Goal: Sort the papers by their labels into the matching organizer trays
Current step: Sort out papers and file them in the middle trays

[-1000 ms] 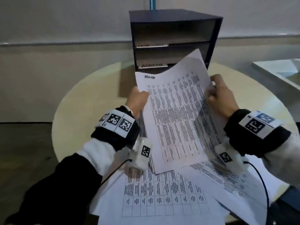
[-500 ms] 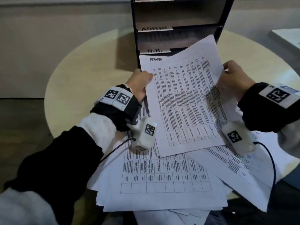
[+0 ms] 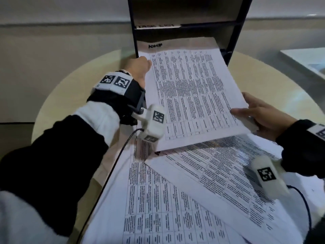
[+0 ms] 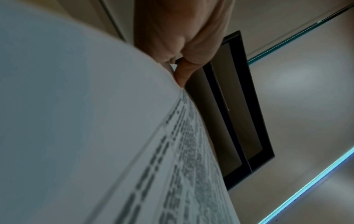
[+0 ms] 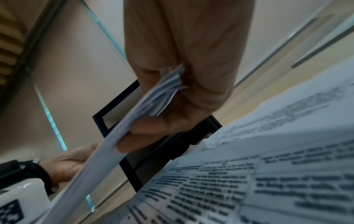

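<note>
dim indoor light | wrist views blurred up close | wide-angle bending at edges

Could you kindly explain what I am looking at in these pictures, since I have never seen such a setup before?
No machine here: a person wears one camera on the head and one on each wrist. The head view looks down at a round table bearing loose printed papers and a dark organizer with trays. The left hand and right hand hold a bundle of sheets by its sides, its far edge at a tray opening. The left wrist view shows fingers pinching the bundle's edge; the right wrist view shows fingers curled under several stacked sheets.
</note>
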`<move>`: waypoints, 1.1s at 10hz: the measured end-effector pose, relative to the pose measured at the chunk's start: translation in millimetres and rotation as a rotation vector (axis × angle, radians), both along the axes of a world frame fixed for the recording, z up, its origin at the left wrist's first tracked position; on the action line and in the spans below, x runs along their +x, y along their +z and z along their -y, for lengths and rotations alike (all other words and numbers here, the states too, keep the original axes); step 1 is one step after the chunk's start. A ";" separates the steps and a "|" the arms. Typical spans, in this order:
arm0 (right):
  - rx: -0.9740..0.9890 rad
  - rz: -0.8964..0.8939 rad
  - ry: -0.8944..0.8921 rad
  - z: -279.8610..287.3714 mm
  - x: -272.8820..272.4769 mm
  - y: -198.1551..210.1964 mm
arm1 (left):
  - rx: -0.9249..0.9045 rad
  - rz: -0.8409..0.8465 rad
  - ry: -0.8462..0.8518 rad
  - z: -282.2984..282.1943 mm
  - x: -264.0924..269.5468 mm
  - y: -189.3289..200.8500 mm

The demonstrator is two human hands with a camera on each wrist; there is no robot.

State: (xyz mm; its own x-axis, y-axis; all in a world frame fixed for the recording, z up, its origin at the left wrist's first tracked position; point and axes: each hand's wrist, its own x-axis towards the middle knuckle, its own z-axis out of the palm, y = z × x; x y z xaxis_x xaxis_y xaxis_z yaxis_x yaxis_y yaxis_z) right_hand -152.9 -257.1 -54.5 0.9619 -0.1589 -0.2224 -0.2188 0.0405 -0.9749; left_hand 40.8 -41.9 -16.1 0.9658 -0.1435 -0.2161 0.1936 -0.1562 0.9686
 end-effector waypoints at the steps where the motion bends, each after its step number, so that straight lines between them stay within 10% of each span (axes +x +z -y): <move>1: -0.050 0.071 0.012 3.7 -0.2 4.4 | -0.041 0.004 -0.038 0.0 -1.9 0.6; 4: 0.029 0.089 -0.171 -5.1 63.4 45.9 | -0.297 -0.180 -0.243 -21.3 -63.1 11.4; 8: 0.229 0.089 -0.421 -15.6 115.8 68.1 | -0.485 -0.086 0.123 -5.9 -41.2 23.3; 11: -0.150 0.088 -0.453 -4.9 168.5 68.9 | 0.223 0.225 -0.137 -10.8 -38.0 20.8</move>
State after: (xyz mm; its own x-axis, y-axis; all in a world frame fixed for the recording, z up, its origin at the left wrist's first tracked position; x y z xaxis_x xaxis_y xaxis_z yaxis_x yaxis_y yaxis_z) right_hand 15.6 -252.2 14.4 0.8029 -0.5899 -0.0861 -0.1281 -0.0296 -0.9913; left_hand 2.8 -31.1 4.7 0.9679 -0.2481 -0.0409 -0.0582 -0.3792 0.9235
